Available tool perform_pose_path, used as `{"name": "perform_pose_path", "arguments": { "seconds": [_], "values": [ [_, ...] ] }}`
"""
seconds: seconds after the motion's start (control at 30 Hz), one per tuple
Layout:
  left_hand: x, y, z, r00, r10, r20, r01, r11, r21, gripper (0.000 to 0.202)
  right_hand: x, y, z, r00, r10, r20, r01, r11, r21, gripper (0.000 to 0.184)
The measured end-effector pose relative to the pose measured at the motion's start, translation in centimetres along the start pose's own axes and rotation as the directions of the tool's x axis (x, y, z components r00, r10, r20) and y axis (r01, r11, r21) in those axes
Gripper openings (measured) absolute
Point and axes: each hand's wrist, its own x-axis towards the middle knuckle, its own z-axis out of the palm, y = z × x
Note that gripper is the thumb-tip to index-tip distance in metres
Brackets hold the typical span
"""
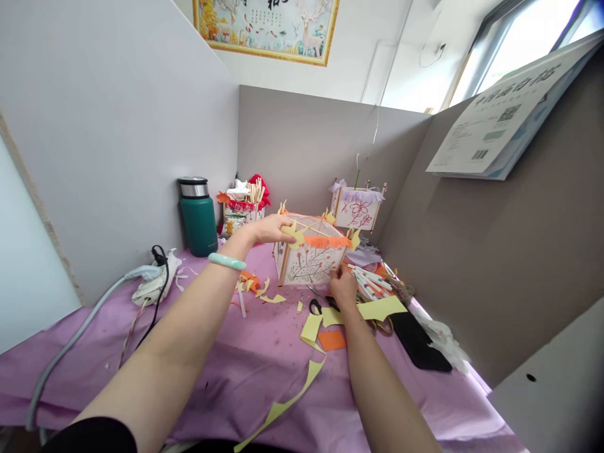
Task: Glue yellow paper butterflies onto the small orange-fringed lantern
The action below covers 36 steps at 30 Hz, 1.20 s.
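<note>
A paper lantern (314, 264) with wooden corner sticks, an orange fringe and yellow paper cut-outs is in front of me at the middle of the table. Its front panel carries a drawing of branches with red blossoms. My left hand (274, 229) grips the top left corner, by a yellow paper cut-out (296, 235). Low on the right side, my right hand (343, 286) pinches the lantern's bottom edge; its fingertips are partly hidden. Beneath that hand lie black-handled scissors (315, 306) and yellow paper strips (384, 308).
A green bottle (198, 217) stands at the back left, near a power strip (153, 283). Another lantern (357, 207) with purple fringe is behind on the right. Markers (370, 282), an orange paper piece (332, 341) and a black flat object (419, 340) lie on the purple cloth (189, 358).
</note>
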Motion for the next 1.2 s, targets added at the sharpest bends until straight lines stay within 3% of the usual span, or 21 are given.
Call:
{"name": "perform_pose_path", "arguments": {
  "seconds": [0.3, 0.5, 0.57, 0.67, 0.73, 0.77, 0.87, 1.07, 1.2],
  "values": [
    [0.2, 0.7, -0.1, 0.995, -0.011, -0.095, 0.012, 1.0, 0.012, 0.019, -0.3, -0.6, 0.0, 1.0, 0.009, 0.003, -0.009, 0.999, -0.035, 0.02],
    [0.5, 0.6, 1.3, 0.982, 0.026, -0.186, -0.019, 0.999, 0.038, 0.06, -0.1, -0.3, -0.2, 0.998, 0.07, 0.002, -0.07, 0.996, -0.052, 0.024],
    [0.4, 0.8, 1.5, 0.954, 0.044, -0.297, -0.01, 0.994, 0.112, 0.067, -0.1, -0.4, -0.2, 0.997, 0.081, 0.012, -0.08, 0.995, -0.061, 0.024],
    [0.1, 2.6, 1.8, 0.84, 0.146, -0.522, -0.014, 0.968, 0.25, 0.056, -0.2, -0.6, -0.2, 0.996, 0.089, 0.024, -0.087, 0.994, -0.065, 0.024],
    [0.0, 4.4, 2.3, 0.779, 0.241, -0.579, -0.042, 0.941, 0.336, 0.043, -0.2, -0.7, -0.2, 0.995, 0.096, 0.033, -0.093, 0.993, -0.068, 0.024],
    [0.1, 5.2, 2.6, 0.774, 0.283, -0.566, -0.068, 0.926, 0.371, 0.038, -0.2, -0.8, -0.3, 0.994, 0.101, 0.038, -0.098, 0.992, -0.074, 0.025],
    [0.7, 6.6, 4.1, 0.811, 0.324, -0.487, -0.099, 0.897, 0.431, 0.031, -0.3, -1.0, -0.4, 0.992, 0.116, 0.048, -0.111, 0.989, -0.099, 0.025],
    [2.1, 6.0, 7.1, 0.929, 0.181, -0.322, 0.044, 0.81, 0.584, 0.032, -0.5, -1.4, -0.5, 0.992, 0.112, 0.065, -0.101, 0.984, -0.15, 0.025],
    [2.5, 6.8, 7.3, 0.947, 0.146, -0.287, 0.079, 0.758, 0.647, 0.03, -0.5, -1.5, -0.5, 0.992, 0.107, 0.061, -0.096, 0.982, -0.165, 0.026]
  ]
}}
